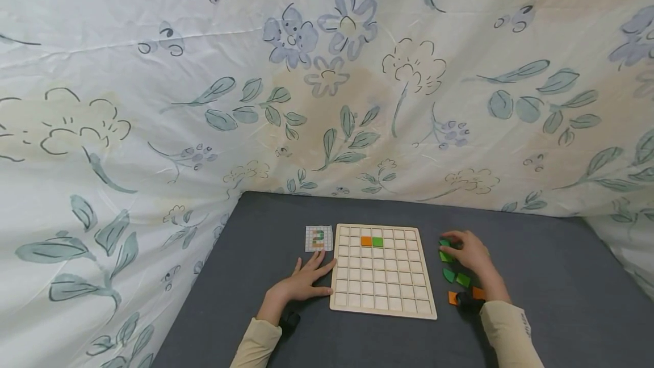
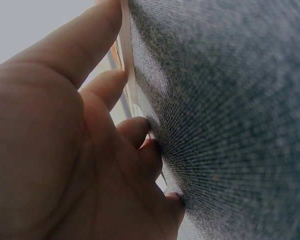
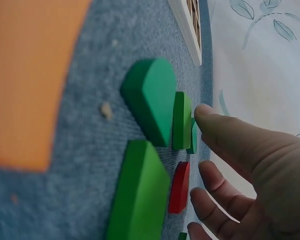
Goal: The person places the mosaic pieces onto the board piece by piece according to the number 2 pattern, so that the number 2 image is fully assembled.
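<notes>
My left hand (image 1: 301,284) lies with fingers spread at the left side of a pale wooden grid board (image 1: 383,314), fingertips at its edge. An orange square (image 1: 366,241) and a green square (image 1: 377,242) sit side by side near the board's top. To the right of the board, my right hand (image 1: 469,251) hovers over green pieces, its fingers bent down. In the right wrist view, thumb and fingers are apart beside a light green piece (image 3: 181,120) and a red piece (image 3: 179,187). Nearer lie a dark green rounded piece (image 3: 157,90) and a green block (image 3: 140,195).
A small pattern card (image 1: 318,238) lies by the board's upper left corner. Orange pieces (image 1: 452,298) lie beneath the right wrist. Dark cloth (image 1: 265,220) covers the table, and a floral curtain (image 1: 327,152) hangs behind it.
</notes>
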Action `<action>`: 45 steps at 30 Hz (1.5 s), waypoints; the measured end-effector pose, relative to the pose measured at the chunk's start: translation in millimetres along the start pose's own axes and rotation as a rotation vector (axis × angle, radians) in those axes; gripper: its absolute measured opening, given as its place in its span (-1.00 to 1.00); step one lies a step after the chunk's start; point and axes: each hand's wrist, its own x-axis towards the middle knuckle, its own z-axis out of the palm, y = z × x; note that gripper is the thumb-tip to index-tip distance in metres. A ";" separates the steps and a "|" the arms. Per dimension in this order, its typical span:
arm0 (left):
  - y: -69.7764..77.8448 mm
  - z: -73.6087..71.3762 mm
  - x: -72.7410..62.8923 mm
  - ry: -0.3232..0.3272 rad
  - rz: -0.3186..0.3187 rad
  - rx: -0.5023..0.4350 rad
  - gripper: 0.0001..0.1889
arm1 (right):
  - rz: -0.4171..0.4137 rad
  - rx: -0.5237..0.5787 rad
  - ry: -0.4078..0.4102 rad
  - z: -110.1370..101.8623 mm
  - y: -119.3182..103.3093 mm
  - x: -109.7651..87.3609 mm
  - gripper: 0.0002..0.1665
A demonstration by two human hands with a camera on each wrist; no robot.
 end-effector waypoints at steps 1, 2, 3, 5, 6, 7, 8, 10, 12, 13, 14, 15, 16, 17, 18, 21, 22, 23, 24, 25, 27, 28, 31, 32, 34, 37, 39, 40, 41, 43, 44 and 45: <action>0.0 0.0 -0.1 0.000 0.000 -0.001 -0.24 | 0.007 -0.004 0.002 -0.4 0.3 -0.2 -0.52; 0.0 -0.1 -0.1 0.000 0.000 -0.001 -0.24 | 0.012 -0.004 0.003 -0.9 0.5 -0.4 -0.52; 0.0 -0.1 -0.1 0.000 0.001 0.000 -0.24 | 0.016 -0.005 0.006 -1.3 1.0 -0.2 -0.52; 0.3 -0.3 -0.3 0.000 0.004 -0.004 -0.24 | 0.028 -0.006 0.010 -1.9 1.8 0.1 -0.52; 0.4 -0.5 -0.3 0.000 0.005 -0.005 -0.24 | 0.033 -0.007 0.009 -2.4 2.2 0.3 -0.52; 0.5 -0.5 -0.4 0.000 0.007 -0.004 -0.24 | 0.040 -0.009 0.007 -2.6 2.5 0.4 -0.51; 0.6 -0.6 -0.4 -0.001 0.008 -0.006 -0.24 | 0.048 -0.012 0.004 -2.7 3.1 0.6 -0.50; 0.9 -0.8 -0.6 -0.002 0.009 -0.009 -0.25 | 0.067 -0.019 -0.003 -3.5 4.2 1.1 -0.47; 1.4 -1.0 -0.7 -0.002 0.008 -0.012 -0.25 | 0.080 -0.025 -0.013 -4.4 4.9 1.4 -0.45; 1.6 -1.1 -0.8 -0.002 0.007 -0.014 -0.25 | 0.087 -0.027 -0.015 -4.6 5.2 1.4 -0.44; 1.7 -1.1 -0.7 -0.002 0.005 -0.015 -0.25 | 0.090 -0.029 -0.015 -5.0 5.6 1.6 -0.44; 1.9 -1.1 -0.8 -0.001 0.003 -0.014 -0.25 | 0.092 -0.030 -0.015 -5.5 5.6 1.5 -0.45; 2.1 -1.1 -1.0 -0.001 0.003 -0.015 -0.25 | 0.091 -0.029 -0.015 -6.0 5.4 1.3 -0.46; 2.3 -1.2 -1.2 -0.001 0.002 -0.014 -0.25 | 0.087 -0.027 -0.016 -6.1 5.8 1.3 -0.46; 2.4 -1.3 -1.4 -0.002 0.002 -0.013 -0.25 | 0.087 -0.028 -0.016 -6.3 5.8 1.3 -0.48; 3.3 -2.2 -1.9 -0.005 0.009 -0.007 -0.25 | 0.087 -0.028 -0.020 -6.3 5.7 1.4 -0.53; 3.6 -2.6 -2.2 -0.005 0.012 -0.005 -0.25 | 0.088 -0.027 -0.023 -6.0 5.7 1.6 -0.54; 3.8 -3.0 -2.3 -0.006 0.014 -0.002 -0.25 | 0.089 -0.028 -0.026 -5.6 5.9 1.8 -0.55; 4.1 -3.4 -2.3 -0.006 0.016 -0.001 -0.26 | 0.092 -0.028 -0.028 -5.5 5.8 1.9 -0.56; 4.3 -3.7 -2.5 -0.006 0.016 -0.001 -0.26 | 0.091 -0.027 -0.030 -5.4 5.9 2.2 -0.56; 4.7 -4.1 -2.7 -0.005 0.016 -0.002 -0.26 | 0.090 -0.025 -0.034 -5.6 6.0 2.7 -0.56; 4.7 -4.2 -2.7 -0.005 0.016 -0.003 -0.26 | 0.088 -0.026 -0.034 -5.8 5.9 2.9 -0.56; 4.6 -4.1 -2.9 -0.005 0.016 -0.008 -0.26 | 0.084 -0.034 -0.033 -6.1 4.9 3.8 -0.55; 4.4 -3.8 -2.8 -0.006 0.016 -0.010 -0.26 | 0.082 -0.036 -0.031 -6.1 4.5 4.2 -0.54; 4.0 -3.1 -2.7 -0.005 0.017 -0.009 -0.26 | 0.078 -0.043 -0.029 -5.1 3.6 5.0 -0.53; 3.4 -2.5 -2.3 -0.004 0.018 -0.005 -0.25 | 0.071 -0.056 -0.025 -3.7 3.1 7.2 -0.53; 3.3 -2.4 -2.4 -0.003 0.019 -0.002 -0.25 | 0.067 -0.060 -0.020 -2.5 2.6 8.3 -0.54; 3.2 -2.6 -2.4 -0.004 0.019 -0.002 -0.25 | 0.066 -0.060 -0.017 -2.3 2.3 8.6 -0.55; 3.3 -2.9 -2.4 -0.005 0.019 -0.003 -0.25 | 0.064 -0.059 -0.014 -2.1 2.1 8.8 -0.57; 3.2 -3.3 -2.3 -0.007 0.018 -0.004 -0.25 | 0.063 -0.055 -0.009 -1.3 1.5 8.6 -0.60; 2.9 -3.3 -2.1 -0.009 0.017 -0.006 -0.25 | 0.063 -0.054 -0.008 -1.3 1.3 8.6 -0.61; 2.6 -3.3 -1.9 -0.010 0.016 -0.006 -0.25 | 0.065 -0.053 -0.008 -1.2 1.3 8.6 -0.61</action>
